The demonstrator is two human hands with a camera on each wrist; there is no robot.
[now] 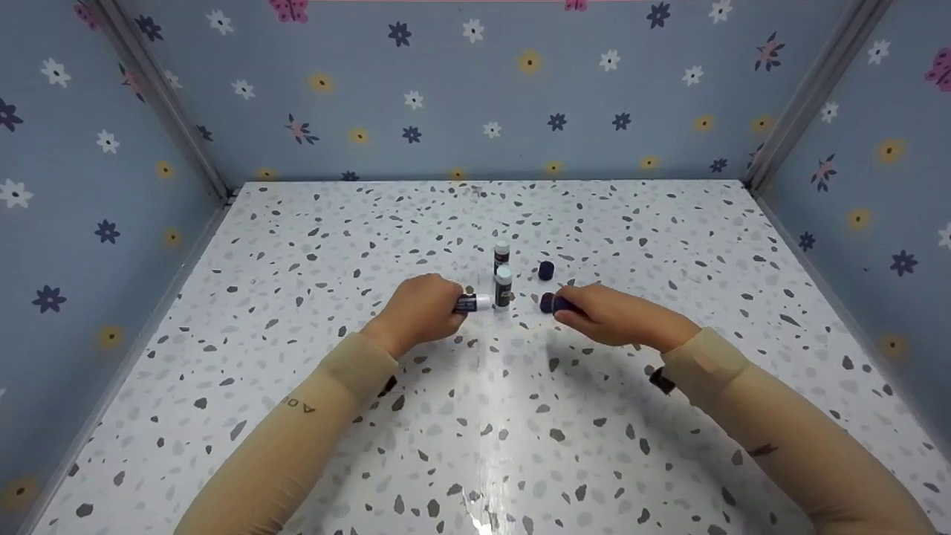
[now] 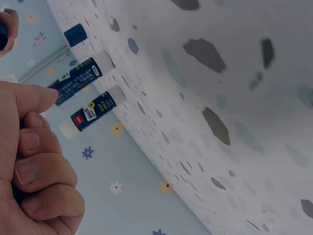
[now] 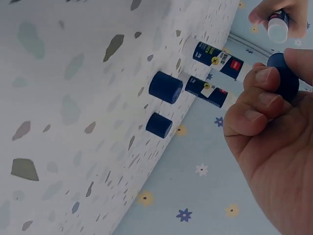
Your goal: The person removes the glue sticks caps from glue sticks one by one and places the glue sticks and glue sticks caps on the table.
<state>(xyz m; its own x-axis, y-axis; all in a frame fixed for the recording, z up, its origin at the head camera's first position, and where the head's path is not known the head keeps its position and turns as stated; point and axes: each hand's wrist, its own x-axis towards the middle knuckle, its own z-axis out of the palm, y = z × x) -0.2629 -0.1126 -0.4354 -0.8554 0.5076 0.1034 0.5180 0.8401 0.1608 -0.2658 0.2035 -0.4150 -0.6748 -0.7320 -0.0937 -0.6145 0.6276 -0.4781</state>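
My left hand (image 1: 425, 312) grips a glue stick (image 1: 469, 303) lying level, its bare white end pointing right. Two more glue sticks stand upright in the middle of the table, one front (image 1: 503, 288) and one behind it (image 1: 501, 251), both with pale tops uncovered. In my right hand (image 1: 611, 316) a dark blue cap (image 3: 283, 77) is pinched between thumb and curled fingers. Left of that hand two other dark blue caps sit on the table, a near one (image 3: 166, 87) and a far one (image 3: 159, 125).
The speckled white table (image 1: 297, 245) is bounded by flowered blue panels at the back (image 1: 446, 67) and both sides. Small dark pieces show by each wrist, one beside the left cuff (image 1: 387, 386) and one at the right cuff (image 1: 661, 380).
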